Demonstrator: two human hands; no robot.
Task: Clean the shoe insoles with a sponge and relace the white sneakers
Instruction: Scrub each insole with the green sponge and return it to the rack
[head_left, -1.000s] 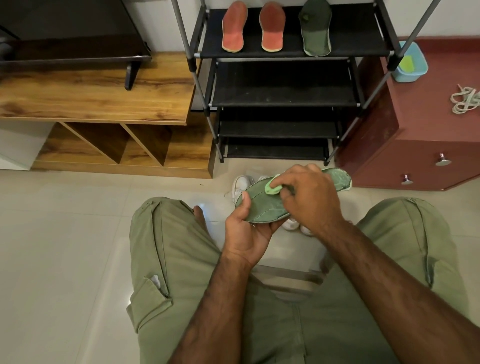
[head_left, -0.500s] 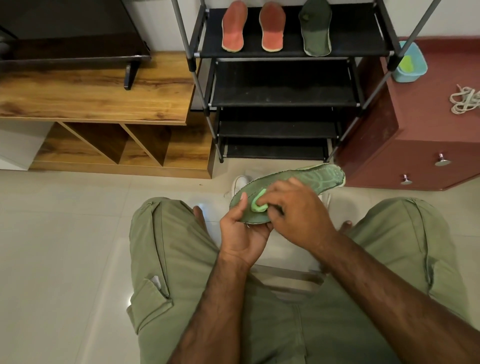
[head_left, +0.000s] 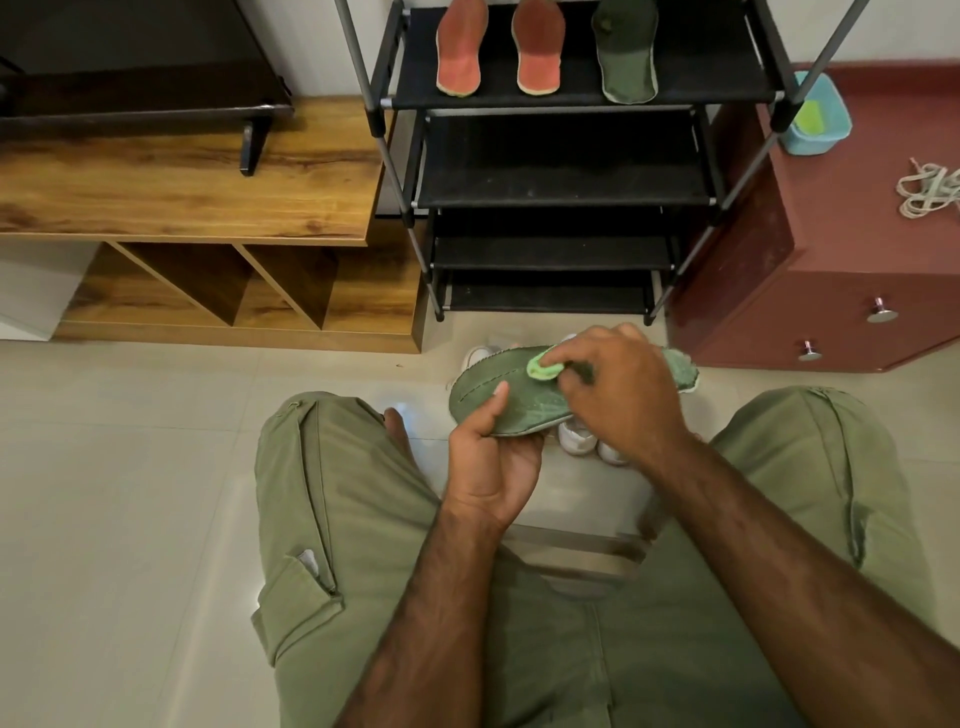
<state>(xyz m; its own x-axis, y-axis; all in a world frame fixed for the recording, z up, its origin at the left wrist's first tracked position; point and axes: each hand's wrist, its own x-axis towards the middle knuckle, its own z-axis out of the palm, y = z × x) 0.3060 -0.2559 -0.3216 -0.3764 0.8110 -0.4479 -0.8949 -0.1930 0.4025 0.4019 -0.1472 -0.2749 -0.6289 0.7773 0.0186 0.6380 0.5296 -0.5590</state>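
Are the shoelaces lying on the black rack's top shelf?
No, the shoelaces lie on top of the red cabinet, right of the rack.

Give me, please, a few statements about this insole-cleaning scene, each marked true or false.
1. The left hand holds the green insole. True.
2. The right hand presses a blue sponge on it. False: the sponge is light green.
3. Two red insoles and a dark green insole lie on the rack's top shelf. True.
4. The white laces lie on the floor. False: they lie on the red cabinet.
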